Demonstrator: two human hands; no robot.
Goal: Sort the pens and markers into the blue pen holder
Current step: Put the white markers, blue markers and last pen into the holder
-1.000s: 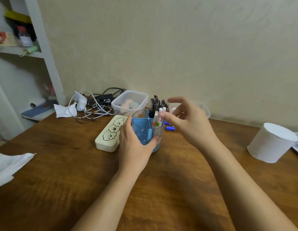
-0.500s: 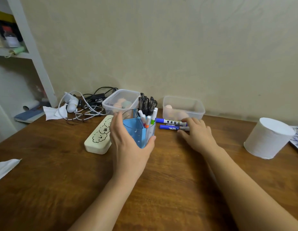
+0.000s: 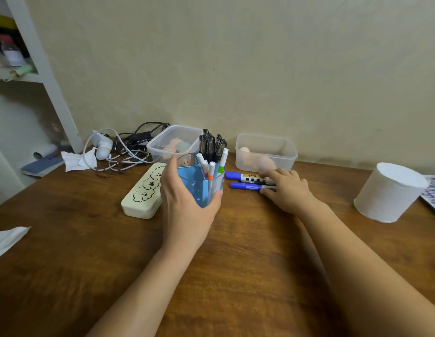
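The blue pen holder [image 3: 195,184] stands upright on the wooden table [image 3: 236,263]; my left hand [image 3: 185,203] is wrapped around its near side. Several black pens [image 3: 211,145] fill its back compartment and several white markers with coloured bands [image 3: 212,170] lean in the right one. Two blue-capped markers lie flat just right of the holder: a thicker one [image 3: 245,177] and a thinner one [image 3: 247,186] in front of it. My right hand [image 3: 288,190] rests palm down with its fingertips on their right ends, not closed around either.
A cream pencil case [image 3: 144,190] lies left of the holder. Two clear plastic tubs [image 3: 174,142] [image 3: 266,152] sit by the wall, with tangled cables [image 3: 121,152] further left. A white paper roll [image 3: 390,190] stands at the right. Tissue [image 3: 7,238] lies at the left edge.
My right hand left the holder's top, dropped to the table on the right and now touches the two blue markers. My left hand has stayed on the holder.
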